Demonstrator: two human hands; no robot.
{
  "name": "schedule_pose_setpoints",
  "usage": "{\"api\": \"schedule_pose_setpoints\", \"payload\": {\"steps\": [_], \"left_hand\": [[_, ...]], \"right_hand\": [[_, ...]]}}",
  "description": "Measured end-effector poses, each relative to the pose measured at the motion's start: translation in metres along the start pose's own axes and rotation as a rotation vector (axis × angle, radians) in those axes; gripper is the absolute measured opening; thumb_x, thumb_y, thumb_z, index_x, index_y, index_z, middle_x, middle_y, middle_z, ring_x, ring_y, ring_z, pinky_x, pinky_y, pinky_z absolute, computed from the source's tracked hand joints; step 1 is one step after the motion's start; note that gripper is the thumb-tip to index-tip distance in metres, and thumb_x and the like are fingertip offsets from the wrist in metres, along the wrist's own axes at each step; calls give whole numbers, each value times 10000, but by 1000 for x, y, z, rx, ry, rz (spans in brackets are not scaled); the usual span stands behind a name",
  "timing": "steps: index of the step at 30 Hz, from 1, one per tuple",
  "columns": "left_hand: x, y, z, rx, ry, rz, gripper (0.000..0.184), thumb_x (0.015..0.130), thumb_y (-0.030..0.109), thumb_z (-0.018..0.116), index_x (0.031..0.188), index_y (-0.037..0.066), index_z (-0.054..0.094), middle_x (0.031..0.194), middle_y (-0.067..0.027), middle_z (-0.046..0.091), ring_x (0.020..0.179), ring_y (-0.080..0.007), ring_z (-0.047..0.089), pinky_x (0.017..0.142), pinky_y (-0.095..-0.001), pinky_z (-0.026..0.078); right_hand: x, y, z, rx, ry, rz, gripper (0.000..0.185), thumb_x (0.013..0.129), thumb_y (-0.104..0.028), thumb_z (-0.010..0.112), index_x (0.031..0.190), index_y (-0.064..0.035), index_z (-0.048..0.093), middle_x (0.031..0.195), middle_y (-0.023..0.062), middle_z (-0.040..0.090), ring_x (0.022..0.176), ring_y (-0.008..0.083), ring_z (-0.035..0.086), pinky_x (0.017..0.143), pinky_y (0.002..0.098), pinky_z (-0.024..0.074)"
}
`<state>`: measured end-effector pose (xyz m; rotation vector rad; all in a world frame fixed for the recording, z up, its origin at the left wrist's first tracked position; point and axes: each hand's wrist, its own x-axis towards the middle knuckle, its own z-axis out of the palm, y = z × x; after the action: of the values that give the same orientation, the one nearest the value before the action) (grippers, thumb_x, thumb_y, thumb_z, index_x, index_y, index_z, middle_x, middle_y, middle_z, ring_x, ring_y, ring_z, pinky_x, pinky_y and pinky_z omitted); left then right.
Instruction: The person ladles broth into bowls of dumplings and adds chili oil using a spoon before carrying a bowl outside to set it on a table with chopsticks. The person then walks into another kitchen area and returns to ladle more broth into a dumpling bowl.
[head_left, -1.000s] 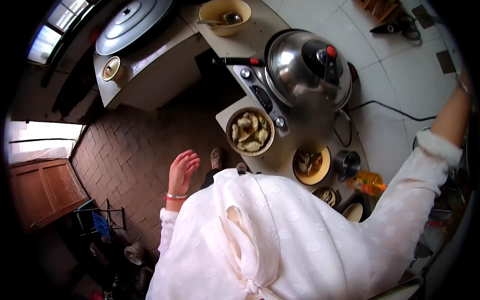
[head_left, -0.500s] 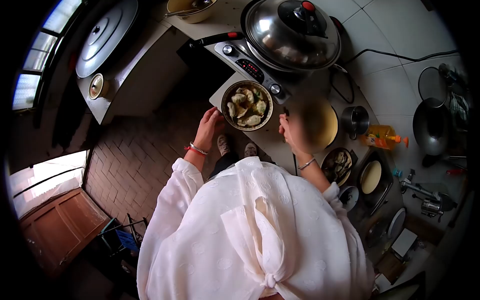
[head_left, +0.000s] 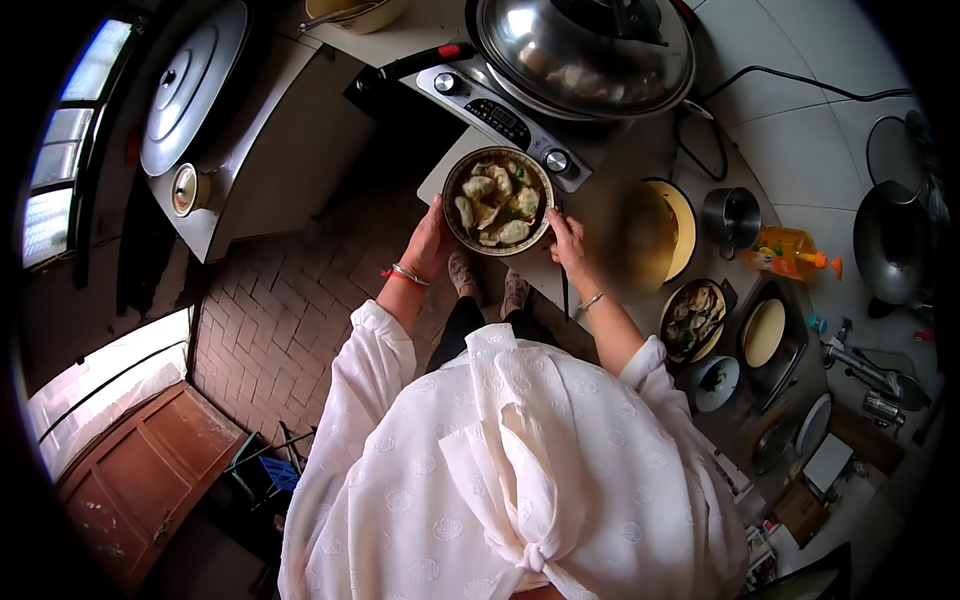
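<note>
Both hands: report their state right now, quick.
Left hand: closed on the left side of the bowl of dumplings.
Right hand: closed on the same bowl's right side.

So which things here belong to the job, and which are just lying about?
Job, it seems:
- bowl, held by left hand and right hand
- dumplings in it

Apparently lying about:
- bottle
- metal cup
- grey lid

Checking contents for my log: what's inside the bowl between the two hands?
The bowl holds pale dumplings and bits of green; its bottom beneath them is covered.
</note>
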<state>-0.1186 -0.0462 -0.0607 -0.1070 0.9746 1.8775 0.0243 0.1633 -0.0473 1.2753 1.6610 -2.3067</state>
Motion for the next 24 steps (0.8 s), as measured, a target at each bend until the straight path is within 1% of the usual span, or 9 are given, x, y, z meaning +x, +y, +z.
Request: {"api": "schedule_pose_setpoints", "payload": {"steps": [3,5,7,10,16,18,19,22,24], "left_hand": [[-1,2,5,2,-10,6,573,1002,487,348,1398,76,397,1361,-72,512,1218,-205,512,1021,-372,413],[-3,3,5,33,-17,23,580,1001,489,347,1406,74,384,1372,-75,499,1230,-210,502,1029,-381,407],[-6,3,7,37,-13,20,585,1001,489,347,1413,74,370,1382,-77,487,1238,-213,496,1034,-390,404],[-13,-1,11,-9,-5,-6,583,1002,485,348,1422,81,351,1397,-78,470,1248,-217,488,1036,-407,405],[-46,-1,23,-61,-26,37,561,992,465,403,1420,108,339,1398,-63,458,1249,-212,479,1014,-435,422],[-59,-4,24,-86,9,82,567,977,452,456,1417,114,339,1390,-56,464,1241,-206,480,1003,-441,429],[-67,-4,25,-89,8,107,577,963,440,488,1416,114,342,1387,-55,466,1237,-203,481,999,-434,433],[-89,-8,27,-135,-6,166,607,925,406,570,1409,106,358,1370,-57,481,1226,-200,486,997,-414,435],[-105,-13,20,-211,-29,181,619,903,385,606,1397,90,379,1349,-64,502,1219,-204,493,1007,-403,427]], "right_hand": [[8,8,-4,-105,58,-6,352,909,-455,572,808,-123,517,564,-63,265,417,45,279,398,222,229],[20,18,-11,-398,132,-165,456,916,-463,548,746,-41,583,579,68,462,508,191,453,512,311,369],[21,20,-13,-541,170,-234,506,921,-460,536,739,2,634,620,148,583,585,278,552,598,359,446],[7,5,-12,-575,172,-225,488,927,-445,533,804,5,677,692,174,633,654,302,580,659,362,459],[-21,-19,-7,-611,138,-284,465,942,-425,527,858,3,688,720,137,649,653,251,585,657,331,456],[-37,-35,0,-588,106,-438,456,949,-401,531,825,18,664,671,93,623,613,194,548,627,313,436],[-32,-37,4,-351,-52,-458,425,958,-349,537,765,24,604,615,5,515,601,106,438,586,284,383],[-43,-45,9,-341,-132,-456,404,960,-316,539,726,13,553,623,-42,430,627,69,365,566,269,341],[-50,-53,18,-367,-193,-456,387,958,-302,547,747,21,578,632,-48,452,632,60,386,576,257,355]]}}
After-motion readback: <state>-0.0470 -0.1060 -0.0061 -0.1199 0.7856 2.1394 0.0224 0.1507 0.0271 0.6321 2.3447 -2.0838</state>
